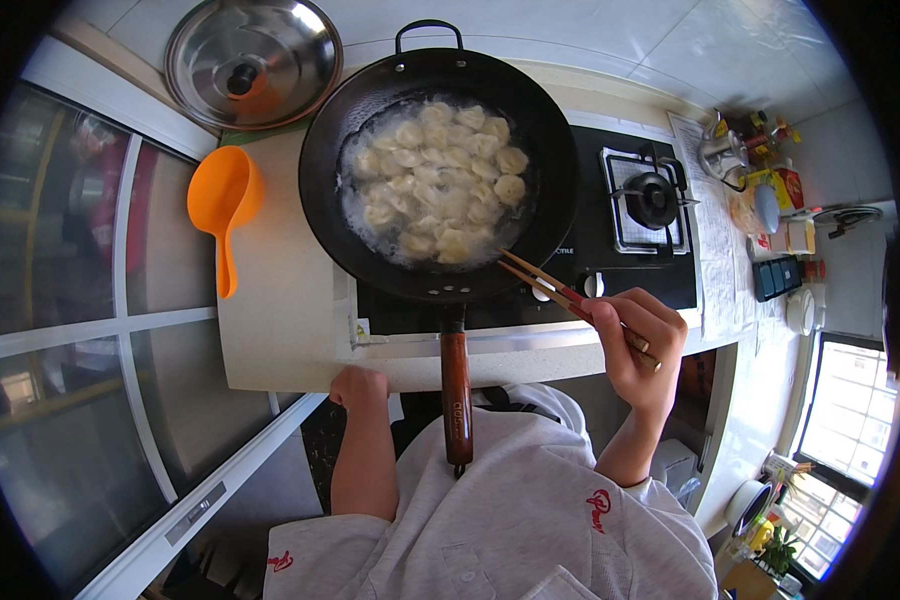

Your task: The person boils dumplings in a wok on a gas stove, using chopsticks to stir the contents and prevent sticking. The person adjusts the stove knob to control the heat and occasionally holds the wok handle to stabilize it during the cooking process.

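Note:
A black wok (330,215) with a wooden handle (456,395) sits on the stove in front of me. Inside it, many pale dumplings (425,175) float in bubbling, foamy water. My right hand (645,345) is closed around a pair of wooden chopsticks (555,287), red toward their upper part. Their tips reach over the wok's near right side, by the edge of the dumplings. At the counter's front edge, left of the wok handle, my left hand (358,386) is curled into a fist with nothing seen in it.
An orange ladle (226,195) lies on the counter (280,340) at the left. Behind it a steel lid (255,60) leans by the wall. Right of the wok is a second gas burner (653,200); farther right stand a kettle (722,155) and condiments. A glass sliding door (125,325) borders the left.

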Demonstrator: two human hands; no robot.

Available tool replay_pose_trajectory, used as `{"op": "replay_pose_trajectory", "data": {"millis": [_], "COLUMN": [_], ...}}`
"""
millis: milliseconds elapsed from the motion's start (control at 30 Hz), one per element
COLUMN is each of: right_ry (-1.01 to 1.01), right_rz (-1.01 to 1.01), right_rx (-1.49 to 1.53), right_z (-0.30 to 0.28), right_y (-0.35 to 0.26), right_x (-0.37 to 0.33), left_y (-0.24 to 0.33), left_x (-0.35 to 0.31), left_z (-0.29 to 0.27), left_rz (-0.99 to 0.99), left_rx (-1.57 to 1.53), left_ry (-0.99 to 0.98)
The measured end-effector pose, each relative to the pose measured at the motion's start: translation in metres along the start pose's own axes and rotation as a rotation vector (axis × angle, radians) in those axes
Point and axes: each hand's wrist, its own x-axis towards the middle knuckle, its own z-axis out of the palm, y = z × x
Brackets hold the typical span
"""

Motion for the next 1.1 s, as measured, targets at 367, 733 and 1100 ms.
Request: {"op": "replay_pose_trajectory", "data": {"millis": [367, 733, 1100], "right_ry": [-0.014, -0.032, -0.039], "right_rz": [-0.015, -0.016, -0.006], "right_rx": [-0.016, -0.017, 0.004], "right_z": [0.001, 0.002, 0.009], "right_y": [0.004, 0.004, 0.011], "right_x": [0.002, 0.000, 0.001], "left_y": [0.001, -0.003, -0.002], "left_x": [0.006, 0.007, 0.001], "left_z": [0.001, 0.007, 0.005], "left_rz": [-0.011, 0.021, 0.044], "left_rx": [-0.060, -0.069, -0.035], "left_ry": [0.024, 0.013, 0.050]}}
